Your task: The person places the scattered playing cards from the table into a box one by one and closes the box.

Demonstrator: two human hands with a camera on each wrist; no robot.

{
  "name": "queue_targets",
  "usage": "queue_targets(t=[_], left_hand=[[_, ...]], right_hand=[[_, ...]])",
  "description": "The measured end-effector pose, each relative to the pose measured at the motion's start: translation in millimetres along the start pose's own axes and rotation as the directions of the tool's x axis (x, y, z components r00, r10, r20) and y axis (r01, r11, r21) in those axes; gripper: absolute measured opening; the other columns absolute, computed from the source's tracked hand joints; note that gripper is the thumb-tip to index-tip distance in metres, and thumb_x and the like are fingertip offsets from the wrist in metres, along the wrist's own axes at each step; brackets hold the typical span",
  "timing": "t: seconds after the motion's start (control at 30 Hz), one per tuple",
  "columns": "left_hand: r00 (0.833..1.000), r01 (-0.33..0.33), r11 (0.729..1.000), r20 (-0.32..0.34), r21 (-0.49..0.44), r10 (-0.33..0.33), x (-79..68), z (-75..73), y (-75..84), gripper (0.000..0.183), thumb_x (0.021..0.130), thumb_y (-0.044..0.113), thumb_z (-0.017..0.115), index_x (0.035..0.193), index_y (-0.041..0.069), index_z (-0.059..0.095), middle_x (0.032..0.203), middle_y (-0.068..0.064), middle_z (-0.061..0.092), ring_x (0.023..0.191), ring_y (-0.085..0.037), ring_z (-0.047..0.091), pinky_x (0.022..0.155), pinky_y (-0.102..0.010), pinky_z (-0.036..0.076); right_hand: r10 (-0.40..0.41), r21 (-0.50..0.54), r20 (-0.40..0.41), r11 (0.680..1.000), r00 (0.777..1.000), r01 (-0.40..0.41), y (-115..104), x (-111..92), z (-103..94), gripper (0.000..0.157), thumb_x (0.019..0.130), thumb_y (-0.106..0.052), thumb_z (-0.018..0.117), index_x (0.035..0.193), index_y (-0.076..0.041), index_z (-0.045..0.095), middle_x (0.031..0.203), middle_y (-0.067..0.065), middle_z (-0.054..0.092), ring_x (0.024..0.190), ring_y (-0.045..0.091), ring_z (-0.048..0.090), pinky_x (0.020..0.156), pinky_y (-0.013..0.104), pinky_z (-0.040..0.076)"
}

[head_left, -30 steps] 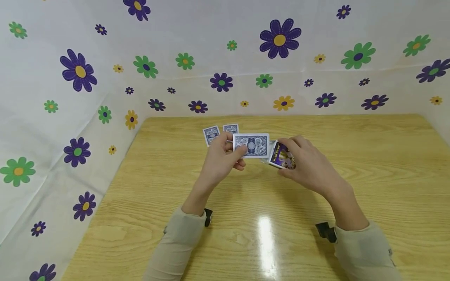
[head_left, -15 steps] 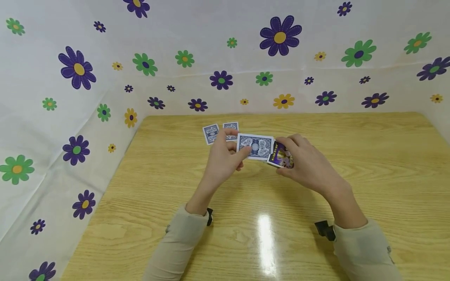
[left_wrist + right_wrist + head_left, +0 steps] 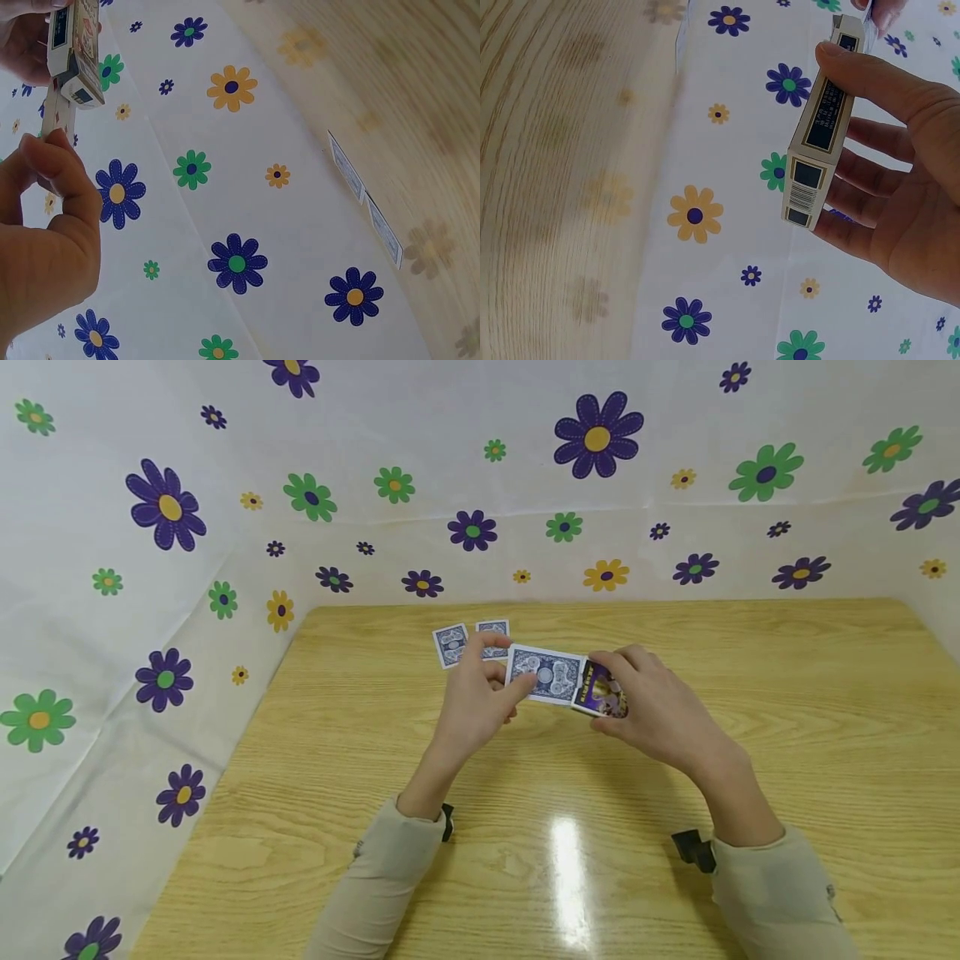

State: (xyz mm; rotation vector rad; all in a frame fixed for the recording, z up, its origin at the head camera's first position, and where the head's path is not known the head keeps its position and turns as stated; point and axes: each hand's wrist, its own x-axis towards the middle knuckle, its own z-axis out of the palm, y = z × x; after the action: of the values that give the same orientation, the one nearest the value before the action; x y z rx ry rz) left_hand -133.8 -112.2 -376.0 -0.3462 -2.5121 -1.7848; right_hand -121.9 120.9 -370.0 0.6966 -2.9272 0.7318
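Observation:
My left hand (image 3: 476, 697) pinches a stack of blue-backed playing cards (image 3: 546, 677) between thumb and fingers. The right end of the stack sits at the mouth of a card box (image 3: 602, 691); how far it reaches inside is hidden. My right hand (image 3: 660, 714) grips that purple-fronted box by its edges, thumb on one side and fingers on the other. In the right wrist view the box (image 3: 819, 135) shows a narrow side and a barcoded end. From the left wrist view, the box's flap (image 3: 81, 88) hangs folded outward beside the cards (image 3: 57, 112).
Two blue-backed cards lie face down on the wooden table (image 3: 375, 760) behind my left hand: a tilted left card (image 3: 452, 646) and a partly covered right card (image 3: 492, 628). A flower-patterned cloth (image 3: 525, 468) hangs behind the table and along its left side.
My left hand has moved the cards slightly right, up to the box mouth, and the stack has tilted to line up with the box. The right hand stays nearly still.

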Motion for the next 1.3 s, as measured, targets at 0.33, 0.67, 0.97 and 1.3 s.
queue_targets(t=[0.33, 0.67, 0.97, 1.3], left_hand=[[0.994, -0.103, 0.990, 0.053, 0.098, 0.098, -1.3, 2.5, 1.9, 0.050, 0.094, 0.007, 0.065, 0.141, 0.006, 0.049, 0.085, -0.008, 0.060, 0.065, -0.016, 0.054, 0.055, -0.023, 0.045], [0.981, -0.195, 0.972, 0.016, 0.132, 0.195, -5.2, 13.1, 5.1, 0.045, 0.092, 0.001, 0.066, 0.135, -0.001, 0.054, 0.085, -0.009, 0.058, 0.066, -0.013, 0.049, 0.056, -0.019, 0.040], [0.971, -0.227, 0.964, -0.044, 0.136, 0.235, -7.6, 25.4, 5.6, 0.033, 0.090, 0.001, 0.070, 0.121, -0.004, 0.060, 0.084, -0.010, 0.062, 0.064, -0.010, 0.047, 0.055, -0.018, 0.039], [0.945, -0.323, 0.903, 0.050, 0.285, 0.322, -17.3, 35.7, 12.5, 0.039, 0.091, -0.001, 0.064, 0.129, -0.009, 0.059, 0.095, -0.017, 0.070, 0.058, -0.008, 0.048, 0.049, -0.016, 0.038]], right_hand=[[-0.011, -0.001, 0.001, 1.000, 1.000, 0.011, -1.5, 0.5, 2.5, 0.078, 0.078, -0.020, 0.086, 0.143, -0.004, 0.046, 0.129, 0.020, 0.051, 0.107, 0.033, 0.054, 0.090, 0.049, 0.051], [-0.013, -0.006, -0.007, 1.000, 1.000, 0.013, -1.9, 0.7, 1.7, 0.078, 0.077, -0.017, 0.087, 0.142, -0.003, 0.047, 0.128, 0.021, 0.051, 0.108, 0.034, 0.055, 0.090, 0.049, 0.051], [-0.004, -0.006, -0.005, 1.000, 1.000, 0.004, -1.3, 0.5, 0.5, 0.077, 0.078, -0.017, 0.086, 0.142, -0.003, 0.046, 0.128, 0.021, 0.052, 0.107, 0.034, 0.055, 0.089, 0.050, 0.050], [-0.002, -0.006, -0.017, 1.000, 1.000, 0.002, -1.1, 0.4, 0.1, 0.076, 0.079, -0.018, 0.085, 0.142, -0.003, 0.047, 0.127, 0.022, 0.051, 0.105, 0.034, 0.055, 0.086, 0.048, 0.052]])
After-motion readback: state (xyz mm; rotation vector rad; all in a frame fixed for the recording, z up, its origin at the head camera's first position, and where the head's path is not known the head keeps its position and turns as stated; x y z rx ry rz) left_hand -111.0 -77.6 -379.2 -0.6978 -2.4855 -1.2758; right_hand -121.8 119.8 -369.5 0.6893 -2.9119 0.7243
